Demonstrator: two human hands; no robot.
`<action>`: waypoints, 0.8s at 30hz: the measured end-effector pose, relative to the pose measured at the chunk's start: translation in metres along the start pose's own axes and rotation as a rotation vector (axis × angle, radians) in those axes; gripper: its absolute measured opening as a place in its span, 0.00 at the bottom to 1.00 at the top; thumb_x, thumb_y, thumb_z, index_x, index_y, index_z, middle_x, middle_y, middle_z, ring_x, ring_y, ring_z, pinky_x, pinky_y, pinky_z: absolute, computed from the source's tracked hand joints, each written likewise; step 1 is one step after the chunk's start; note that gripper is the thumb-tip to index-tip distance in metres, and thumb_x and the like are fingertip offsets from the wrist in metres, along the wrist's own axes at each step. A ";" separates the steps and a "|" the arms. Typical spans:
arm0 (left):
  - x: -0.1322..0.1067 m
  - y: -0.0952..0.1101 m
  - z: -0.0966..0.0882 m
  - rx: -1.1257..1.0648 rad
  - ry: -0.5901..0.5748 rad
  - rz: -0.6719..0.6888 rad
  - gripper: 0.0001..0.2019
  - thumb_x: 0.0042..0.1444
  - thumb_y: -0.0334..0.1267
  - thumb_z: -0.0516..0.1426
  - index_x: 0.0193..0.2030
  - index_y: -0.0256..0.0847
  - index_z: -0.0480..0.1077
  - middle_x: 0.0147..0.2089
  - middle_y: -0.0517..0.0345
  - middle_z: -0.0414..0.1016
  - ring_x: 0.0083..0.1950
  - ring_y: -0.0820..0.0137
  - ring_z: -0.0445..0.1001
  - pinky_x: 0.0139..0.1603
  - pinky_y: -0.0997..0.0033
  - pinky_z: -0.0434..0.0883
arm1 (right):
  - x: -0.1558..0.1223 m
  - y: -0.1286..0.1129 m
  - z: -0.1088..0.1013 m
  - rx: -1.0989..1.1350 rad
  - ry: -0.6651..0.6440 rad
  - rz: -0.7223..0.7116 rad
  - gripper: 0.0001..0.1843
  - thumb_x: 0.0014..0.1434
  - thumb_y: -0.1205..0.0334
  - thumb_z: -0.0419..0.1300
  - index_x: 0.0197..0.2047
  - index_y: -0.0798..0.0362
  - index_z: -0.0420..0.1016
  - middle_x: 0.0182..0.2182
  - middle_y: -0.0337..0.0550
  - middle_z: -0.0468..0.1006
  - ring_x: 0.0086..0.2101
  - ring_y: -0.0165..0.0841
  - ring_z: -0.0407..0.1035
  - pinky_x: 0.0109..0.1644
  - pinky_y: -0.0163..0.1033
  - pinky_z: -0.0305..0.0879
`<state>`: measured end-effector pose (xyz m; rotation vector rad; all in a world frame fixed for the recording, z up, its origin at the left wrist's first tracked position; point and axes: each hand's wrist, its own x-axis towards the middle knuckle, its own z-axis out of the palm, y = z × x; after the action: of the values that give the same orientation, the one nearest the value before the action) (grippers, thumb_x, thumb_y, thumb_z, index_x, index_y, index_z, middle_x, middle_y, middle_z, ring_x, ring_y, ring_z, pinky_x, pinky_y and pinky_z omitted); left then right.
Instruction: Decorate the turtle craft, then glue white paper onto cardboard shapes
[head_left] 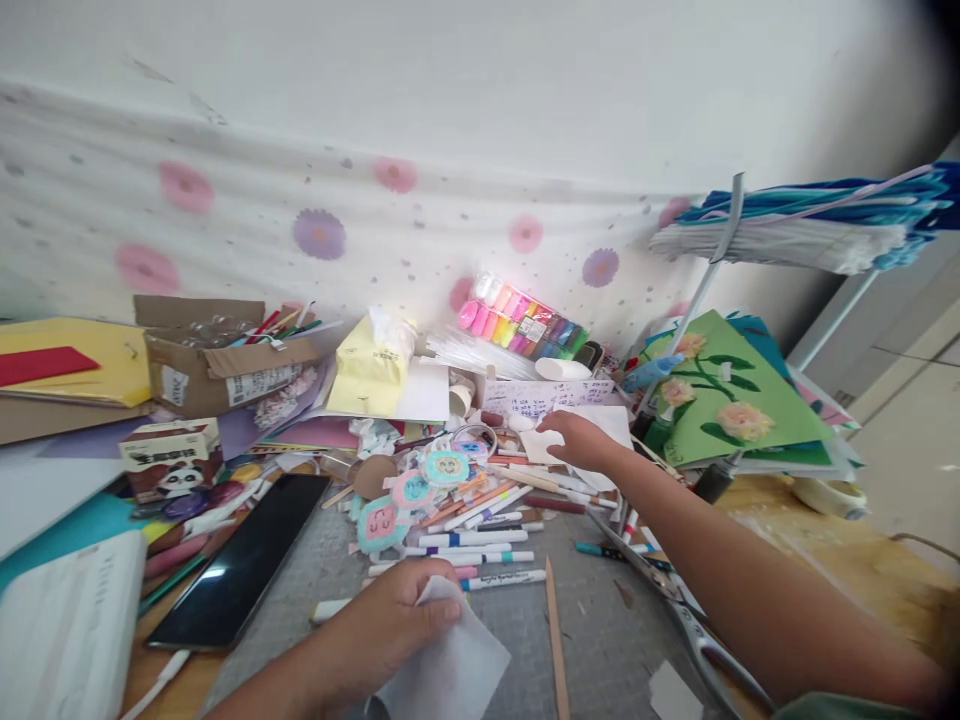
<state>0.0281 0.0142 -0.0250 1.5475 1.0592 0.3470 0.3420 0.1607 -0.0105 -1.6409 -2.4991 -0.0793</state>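
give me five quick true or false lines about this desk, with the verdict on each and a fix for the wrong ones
1. The left hand holds a sheet of white paper. True.
2. The right hand is gripping the scissors. False: the scissors lie apart from that hand, which is stretched out toward the back of the desk.
3. A white cable runs from the near end of the phone. True.
4. The panda box is on the right side of the picture. False: it is on the left, just behind the phone.
5. The green card has only blue flowers on it. False: its flowers are pale pink.
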 end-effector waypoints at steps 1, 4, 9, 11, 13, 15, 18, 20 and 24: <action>-0.001 0.001 0.000 -0.001 0.023 -0.015 0.19 0.52 0.53 0.52 0.39 0.38 0.68 0.36 0.58 0.70 0.39 0.66 0.65 0.38 0.71 0.61 | 0.003 -0.012 0.000 0.018 -0.004 -0.033 0.15 0.62 0.58 0.55 0.51 0.53 0.68 0.50 0.47 0.70 0.45 0.36 0.68 0.47 0.48 0.67; 0.000 0.003 0.000 0.022 0.007 0.041 0.17 0.52 0.51 0.53 0.36 0.38 0.71 0.38 0.57 0.72 0.42 0.64 0.66 0.43 0.70 0.62 | 0.014 -0.046 -0.004 0.055 0.010 -0.081 0.14 0.62 0.59 0.54 0.50 0.53 0.68 0.50 0.47 0.70 0.45 0.36 0.68 0.48 0.48 0.67; 0.001 0.002 -0.001 0.098 -0.049 0.094 0.10 0.49 0.39 0.55 0.35 0.39 0.74 0.39 0.57 0.75 0.44 0.64 0.68 0.47 0.69 0.62 | 0.035 -0.073 -0.015 0.034 0.034 -0.020 0.14 0.62 0.58 0.54 0.50 0.53 0.68 0.49 0.46 0.71 0.44 0.35 0.69 0.46 0.47 0.68; 0.001 0.001 0.000 0.133 -0.046 0.076 0.11 0.46 0.34 0.55 0.36 0.40 0.74 0.41 0.58 0.75 0.45 0.64 0.69 0.47 0.69 0.63 | 0.039 -0.072 -0.015 0.019 0.032 0.024 0.14 0.62 0.58 0.54 0.50 0.53 0.68 0.49 0.46 0.70 0.43 0.35 0.69 0.46 0.46 0.68; 0.001 -0.001 0.001 0.175 -0.062 0.074 0.12 0.44 0.31 0.54 0.36 0.41 0.75 0.41 0.59 0.76 0.45 0.65 0.71 0.45 0.71 0.64 | 0.038 -0.067 -0.012 0.016 0.020 0.061 0.14 0.62 0.58 0.54 0.50 0.53 0.68 0.49 0.46 0.71 0.43 0.35 0.69 0.46 0.46 0.68; 0.002 -0.004 0.002 0.211 -0.096 0.066 0.12 0.44 0.31 0.54 0.36 0.41 0.75 0.39 0.60 0.77 0.43 0.66 0.72 0.41 0.72 0.65 | 0.033 -0.062 -0.008 0.023 0.006 0.088 0.14 0.62 0.58 0.54 0.50 0.53 0.68 0.48 0.46 0.71 0.43 0.35 0.69 0.45 0.46 0.68; 0.002 -0.007 0.003 0.255 -0.124 0.030 0.11 0.44 0.33 0.54 0.35 0.41 0.74 0.37 0.61 0.78 0.40 0.67 0.73 0.35 0.74 0.65 | 0.026 -0.057 -0.004 0.052 0.016 0.104 0.15 0.62 0.58 0.54 0.50 0.54 0.68 0.48 0.46 0.71 0.42 0.35 0.69 0.45 0.46 0.68; 0.002 -0.007 0.003 0.287 -0.126 0.023 0.10 0.45 0.34 0.54 0.35 0.42 0.74 0.37 0.61 0.78 0.40 0.67 0.74 0.34 0.74 0.64 | 0.028 -0.061 -0.007 0.083 0.056 0.095 0.14 0.62 0.58 0.54 0.50 0.53 0.68 0.48 0.46 0.71 0.42 0.34 0.69 0.45 0.46 0.68; 0.000 -0.003 0.003 0.340 -0.155 0.020 0.10 0.46 0.36 0.55 0.35 0.41 0.74 0.36 0.61 0.78 0.39 0.68 0.73 0.33 0.75 0.63 | 0.057 -0.095 -0.025 0.170 0.185 -0.003 0.14 0.62 0.58 0.54 0.50 0.52 0.68 0.49 0.46 0.70 0.44 0.35 0.69 0.46 0.47 0.68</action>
<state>0.0291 0.0123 -0.0285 1.8551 1.0173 0.0591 0.2346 0.1713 0.0267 -1.4905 -2.3028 -0.0171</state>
